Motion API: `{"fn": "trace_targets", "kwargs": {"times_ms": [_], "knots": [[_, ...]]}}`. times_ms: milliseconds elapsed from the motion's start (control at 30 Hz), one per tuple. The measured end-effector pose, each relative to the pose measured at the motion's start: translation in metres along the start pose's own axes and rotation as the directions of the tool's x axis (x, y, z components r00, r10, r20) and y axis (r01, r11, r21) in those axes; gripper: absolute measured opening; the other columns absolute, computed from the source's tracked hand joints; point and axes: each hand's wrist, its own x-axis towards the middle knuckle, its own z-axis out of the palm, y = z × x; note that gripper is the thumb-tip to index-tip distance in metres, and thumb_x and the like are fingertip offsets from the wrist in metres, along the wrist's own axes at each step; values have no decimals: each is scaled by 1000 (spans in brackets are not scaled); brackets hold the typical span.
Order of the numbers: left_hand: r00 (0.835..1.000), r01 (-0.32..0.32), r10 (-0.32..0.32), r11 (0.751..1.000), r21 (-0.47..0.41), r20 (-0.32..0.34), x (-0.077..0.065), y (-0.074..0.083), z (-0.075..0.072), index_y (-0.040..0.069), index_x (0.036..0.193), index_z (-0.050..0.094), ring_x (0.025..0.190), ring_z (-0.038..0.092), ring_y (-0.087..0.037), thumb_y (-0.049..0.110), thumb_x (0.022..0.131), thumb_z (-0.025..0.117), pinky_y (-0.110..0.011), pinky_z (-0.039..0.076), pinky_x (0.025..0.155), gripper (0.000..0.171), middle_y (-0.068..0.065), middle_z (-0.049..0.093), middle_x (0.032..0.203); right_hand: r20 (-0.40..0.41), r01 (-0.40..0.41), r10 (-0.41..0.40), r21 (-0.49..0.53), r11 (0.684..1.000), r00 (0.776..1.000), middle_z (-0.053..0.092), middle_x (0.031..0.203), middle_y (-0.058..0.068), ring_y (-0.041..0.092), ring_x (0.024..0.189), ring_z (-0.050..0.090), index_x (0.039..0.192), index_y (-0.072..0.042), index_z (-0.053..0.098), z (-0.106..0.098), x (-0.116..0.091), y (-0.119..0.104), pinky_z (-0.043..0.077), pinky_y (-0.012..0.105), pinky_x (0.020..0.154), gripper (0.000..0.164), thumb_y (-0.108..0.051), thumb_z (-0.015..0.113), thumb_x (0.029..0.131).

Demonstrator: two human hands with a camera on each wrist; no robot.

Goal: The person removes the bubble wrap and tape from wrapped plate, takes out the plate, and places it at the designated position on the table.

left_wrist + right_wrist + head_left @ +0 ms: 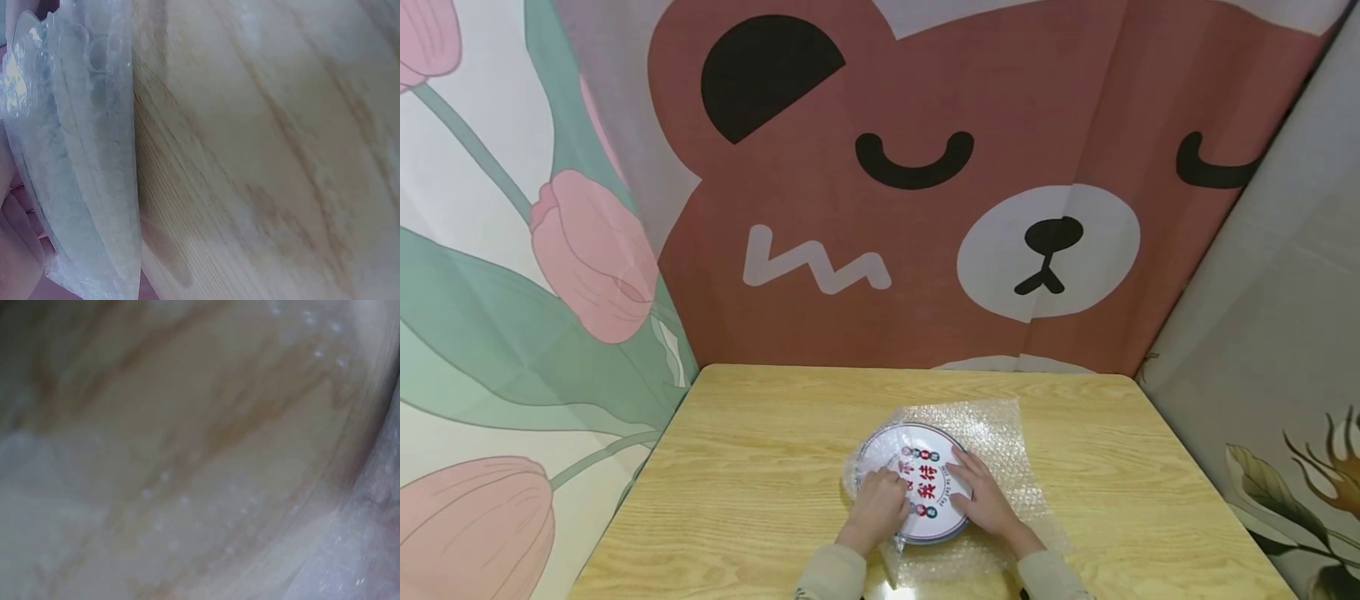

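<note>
A round white plate [934, 527] with red characters, small round pictures and a blue rim lies face up on a sheet of bubble wrap [992, 429]. Clear wrap covers its left side; in the left wrist view this wrapped edge [81, 162] looks thick and layered. Over the plate's left half, my left hand [878, 506] has curled fingers that pinch the wrap. My right hand [988, 502] rests on the plate's right rim, fingers spread and fairly straight. The right wrist view is blurred, with some bubble wrap [337, 562] at its lower right.
A light wooden table [737, 467] bears the plate and wrap. Behind it hangs a curtain [925, 275] with a bear print. Flower-printed cloths hang on the left [467, 333] and right [1262, 333] sides.
</note>
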Motion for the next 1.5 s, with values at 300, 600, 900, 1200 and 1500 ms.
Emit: {"fn": "trace_targets", "kwargs": {"times_ms": [300, 600, 900, 1200, 1500], "knots": [[1000, 11, -11, 1000, -7, 19, 3, 3, 1, 10, 70, 61, 72, 51, -14, 27, 78, 60, -28, 42, 68, 19, -1, 55, 73, -3, -11, 11, -6, 1000, 1000, 37, 137, 13, 40, 126, 25, 115, -2, 58, 1, 0, 0, 19, 58, 98, 44, -15, 62, 72], [998, 31, -31, 999, 9, 49, 5, 7, 5, 10, 74, 64, 76, 52, -16, 28, 78, 60, -30, 42, 68, 20, -3, 59, 82, 1, -17, 17, 0, 1000, 1000, 37, 137, 14, 40, 126, 25, 114, -1, 58, 1, -2, -1, 19, 58, 98, 44, -15, 61, 72], [998, 39, -41, 998, 51, 40, 7, 12, 0, 9, 68, 62, 74, 51, -16, 27, 74, 62, -30, 43, 67, 20, -4, 58, 80, -3, -20, 20, 13, 1000, 1000, 36, 138, 13, 41, 126, 24, 115, -1, 58, 1, -3, -3, 18, 58, 98, 45, -13, 62, 72], [999, 30, -32, 995, 100, 16, 9, 13, 2, 10, 65, 61, 71, 51, -15, 29, 72, 64, -29, 43, 64, 20, -2, 56, 74, -6, -20, 20, 8, 1000, 1000, 37, 137, 14, 40, 126, 24, 114, -1, 58, 1, -1, -2, 18, 57, 99, 44, -13, 62, 72], [999, 40, -42, 991, 125, 9, 13, 13, 5, 10, 67, 62, 68, 51, -15, 29, 71, 65, -28, 42, 61, 20, -3, 54, 70, -13, -8, 8, 15, 1000, 1000, 37, 137, 14, 40, 126, 25, 113, -1, 59, 0, 1, -2, 19, 56, 99, 44, -13, 62, 71]]}}
